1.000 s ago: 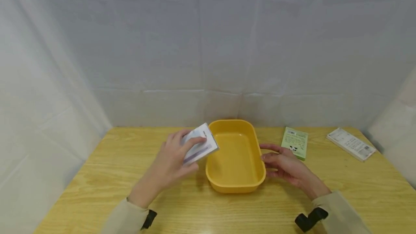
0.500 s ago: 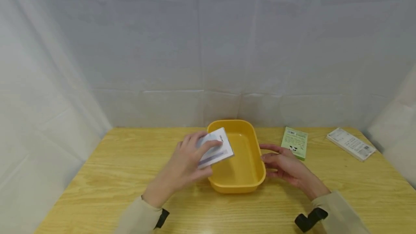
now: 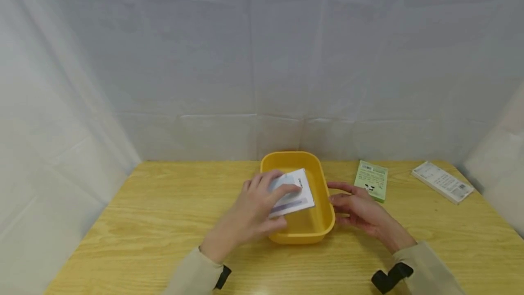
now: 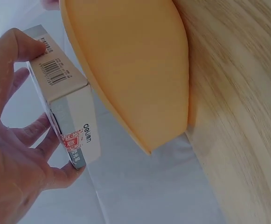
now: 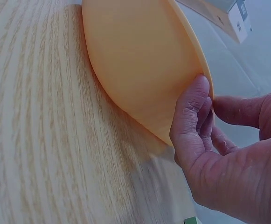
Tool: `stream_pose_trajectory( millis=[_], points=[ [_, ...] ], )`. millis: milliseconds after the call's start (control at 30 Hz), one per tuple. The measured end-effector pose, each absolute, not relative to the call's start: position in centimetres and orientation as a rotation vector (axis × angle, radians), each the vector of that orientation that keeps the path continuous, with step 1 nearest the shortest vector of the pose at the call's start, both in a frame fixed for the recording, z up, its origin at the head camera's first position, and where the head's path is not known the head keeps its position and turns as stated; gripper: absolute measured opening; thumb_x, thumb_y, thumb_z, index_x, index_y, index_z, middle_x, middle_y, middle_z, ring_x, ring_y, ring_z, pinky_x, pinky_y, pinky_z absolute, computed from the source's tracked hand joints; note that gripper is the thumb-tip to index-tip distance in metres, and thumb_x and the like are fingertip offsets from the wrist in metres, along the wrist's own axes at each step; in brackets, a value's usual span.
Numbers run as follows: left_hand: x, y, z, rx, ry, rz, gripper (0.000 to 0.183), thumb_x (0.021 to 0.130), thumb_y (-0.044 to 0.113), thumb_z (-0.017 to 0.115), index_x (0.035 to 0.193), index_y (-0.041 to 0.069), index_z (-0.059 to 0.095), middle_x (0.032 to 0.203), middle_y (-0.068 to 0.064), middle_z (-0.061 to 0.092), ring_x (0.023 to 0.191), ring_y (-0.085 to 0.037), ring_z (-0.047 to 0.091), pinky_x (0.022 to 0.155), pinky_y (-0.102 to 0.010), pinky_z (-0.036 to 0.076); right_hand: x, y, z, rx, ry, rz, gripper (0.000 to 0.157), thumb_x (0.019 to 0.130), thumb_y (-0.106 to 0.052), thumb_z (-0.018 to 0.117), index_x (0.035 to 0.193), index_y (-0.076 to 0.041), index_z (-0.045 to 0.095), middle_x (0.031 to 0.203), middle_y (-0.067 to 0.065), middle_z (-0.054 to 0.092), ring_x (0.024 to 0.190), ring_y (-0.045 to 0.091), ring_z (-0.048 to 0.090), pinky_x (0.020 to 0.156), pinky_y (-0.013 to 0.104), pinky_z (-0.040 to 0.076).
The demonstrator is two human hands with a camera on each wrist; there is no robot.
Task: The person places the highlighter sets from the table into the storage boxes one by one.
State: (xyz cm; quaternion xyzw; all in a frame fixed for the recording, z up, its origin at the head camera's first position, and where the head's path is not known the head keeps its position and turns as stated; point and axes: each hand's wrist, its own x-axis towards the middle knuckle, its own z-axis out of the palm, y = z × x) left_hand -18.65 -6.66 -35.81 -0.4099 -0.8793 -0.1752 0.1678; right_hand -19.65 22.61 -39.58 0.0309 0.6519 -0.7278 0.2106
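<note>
My left hand (image 3: 255, 208) grips a small white and grey carton (image 3: 295, 197) by its opposite ends, over the yellow plastic basin (image 3: 284, 239). In the left wrist view the carton (image 4: 63, 77) shows a barcode, "deli" lettering and a red mark, and the thumb presses on its printed side. That view has the carton overlapping the basin's rim (image 4: 91, 88). At the basin's right side, my right hand (image 3: 364, 211) pinches the rim, as the right wrist view shows: thumb at the edge, fingers (image 5: 189, 116) against the outer wall. The basin stands on the wooden table.
Right of the basin lies a green packet (image 3: 371, 179) with a panda picture. Farther right is a flat white box (image 3: 443, 182) with printed text and a barcode. White sheeting (image 3: 204, 135) hangs behind the wooden table (image 3: 135, 222) and along its sides.
My left hand has carried the carton rightward from beside the basin's left rim to over its middle. The right hand and the basin have stayed in place.
</note>
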Motion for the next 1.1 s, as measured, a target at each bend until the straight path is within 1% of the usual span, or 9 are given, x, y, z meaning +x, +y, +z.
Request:
stream_pose_trajectory(
  millis=[167, 367, 600, 833, 1100],
  points=[
    [-18.7, -5.8, -35.7, -1.193, -2.507, -0.493, 0.063, 0.079, 0.029, 0.076, 0.139, 0.032, 0.057, 0.146, -0.015, 0.048, 0.127, -0.039, 0.051, 0.097, -0.056, 0.046, -19.6, 22.6, -39.4, 0.091, 1.81, -2.022, 0.066, 0.1, -0.013, 0.059, 0.159, -0.005, 0.029, 0.111, 0.002, 0.075, 0.098, 0.018, 0.072, 0.08, 0.035, 0.064],
    [-19.0, -5.1, -35.5, -1.223, -2.554, -0.461, 0.061, 0.081, 0.03, 0.075, 0.139, 0.034, 0.055, 0.147, -0.014, 0.049, 0.13, -0.036, 0.049, 0.093, -0.053, 0.046, -19.7, 22.6, -39.3, 0.116, 1.809, -2.024, 0.065, 0.1, -0.013, 0.06, 0.158, -0.005, 0.03, 0.108, 0.0, 0.075, 0.097, 0.018, 0.072, 0.079, 0.034, 0.063],
    [-19.4, -4.4, -35.8, -1.27, -2.689, -0.447, 0.059, 0.084, 0.032, 0.073, 0.139, 0.035, 0.054, 0.152, -0.012, 0.046, 0.135, -0.035, 0.047, 0.097, -0.054, 0.046, -19.7, 22.7, -39.5, 0.106, 1.797, -2.024, 0.065, 0.101, -0.014, 0.06, 0.158, -0.006, 0.03, 0.11, 0.001, 0.074, 0.099, 0.019, 0.072, 0.081, 0.035, 0.063],
    [-19.7, -4.0, -36.2, -1.254, -2.8, -0.39, 0.059, 0.085, 0.034, 0.072, 0.141, 0.036, 0.054, 0.151, -0.009, 0.047, 0.131, -0.03, 0.048, 0.097, -0.049, 0.046, -19.6, 22.7, -39.6, 0.099, 1.789, -2.023, 0.065, 0.101, -0.014, 0.059, 0.158, -0.005, 0.028, 0.109, 0.001, 0.074, 0.099, 0.018, 0.072, 0.081, 0.034, 0.063],
    [-20.4, -3.7, -36.8, -1.262, -2.883, -0.363, 0.056, 0.087, 0.034, 0.072, 0.14, 0.04, 0.058, 0.151, -0.008, 0.048, 0.128, -0.029, 0.048, 0.098, -0.048, 0.045, -19.6, 22.9, -39.4, 0.097, 1.769, -2.025, 0.066, 0.102, -0.013, 0.057, 0.159, -0.006, 0.027, 0.114, 0.003, 0.073, 0.102, 0.019, 0.071, 0.085, 0.036, 0.063]
  ],
)
